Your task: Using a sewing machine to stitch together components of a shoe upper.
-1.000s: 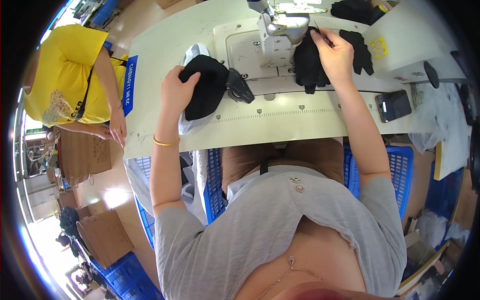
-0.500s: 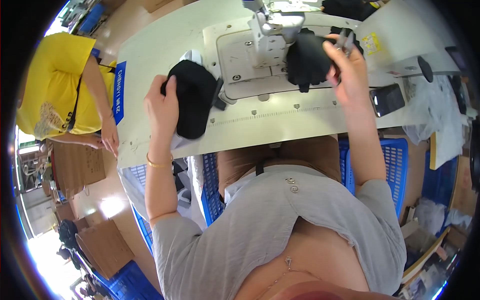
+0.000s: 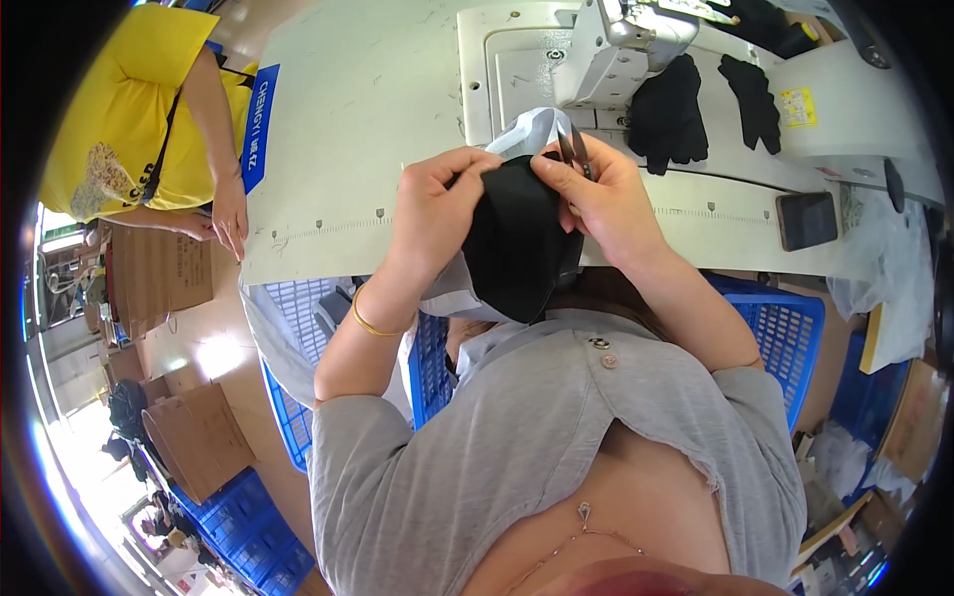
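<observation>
A black fabric piece (image 3: 519,238) hangs between my hands at the table's front edge. My left hand (image 3: 437,204) is closed, pinching its upper left edge between thumb and fingers. My right hand (image 3: 606,199) pinches the upper right edge. Dark thread snips (image 3: 574,154) are also held in that hand, their blades pointing away from me. Pale, thin material (image 3: 537,129) shows just beyond the fabric; I cannot tell if it is attached. To the right lie a black glove (image 3: 668,114) and a second black glove (image 3: 750,104), both flat on the table.
A sewing machine (image 3: 616,50) stands at the far side. A phone (image 3: 806,221) lies on the right end of the table (image 3: 338,129). Blue baskets (image 3: 770,323) sit below the edge. At the left, a person in yellow (image 3: 129,109) rests a hand on the table corner.
My left hand has brought the black fabric rightward and nearer my body. My right hand has left the gloves and moved left to the fabric, keeping the snips. The whole view has shifted.
</observation>
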A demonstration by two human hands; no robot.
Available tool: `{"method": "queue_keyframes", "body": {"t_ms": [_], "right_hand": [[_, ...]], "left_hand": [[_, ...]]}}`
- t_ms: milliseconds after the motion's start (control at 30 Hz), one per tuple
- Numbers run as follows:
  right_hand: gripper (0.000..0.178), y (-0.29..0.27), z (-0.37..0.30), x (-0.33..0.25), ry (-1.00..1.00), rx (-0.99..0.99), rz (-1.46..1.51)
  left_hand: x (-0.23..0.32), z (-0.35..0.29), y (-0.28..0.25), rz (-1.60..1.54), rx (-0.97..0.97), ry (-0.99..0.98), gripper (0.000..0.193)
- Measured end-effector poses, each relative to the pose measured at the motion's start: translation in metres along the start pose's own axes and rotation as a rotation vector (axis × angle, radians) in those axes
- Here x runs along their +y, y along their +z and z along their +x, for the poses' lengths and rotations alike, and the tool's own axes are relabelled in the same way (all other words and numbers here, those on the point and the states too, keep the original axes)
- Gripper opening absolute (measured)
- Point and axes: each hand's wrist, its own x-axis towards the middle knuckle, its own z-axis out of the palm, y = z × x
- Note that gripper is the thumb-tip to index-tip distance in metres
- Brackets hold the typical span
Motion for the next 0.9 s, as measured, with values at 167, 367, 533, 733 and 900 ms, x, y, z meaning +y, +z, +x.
{"method": "queue_keyframes", "body": {"t_ms": [167, 367, 533, 733, 900], "right_hand": [[0.012, -0.001, 0.000, 0.002, -0.053, 0.021, 0.023], [0.011, -0.001, -0.005, 0.002, -0.185, 0.123, -0.260], [0.010, 0.000, -0.010, 0.003, -0.192, 0.217, -0.301], [0.014, -0.005, -0.011, 0.011, -0.384, 0.201, -0.376], [0.016, -0.022, -0.017, -0.011, -0.201, 0.012, -0.324]], "left_hand": [[0.012, 0.007, -0.003, -0.394, -0.021, -0.205, 0.052], [0.015, 0.005, 0.000, -0.252, -0.020, -0.081, 0.058], [0.019, 0.000, 0.008, -0.175, -0.041, -0.086, 0.035], [0.010, 0.000, 0.011, -0.084, 0.032, 0.011, 0.011], [0.023, -0.002, 0.008, -0.070, 0.006, 0.031, 0.008]]}}
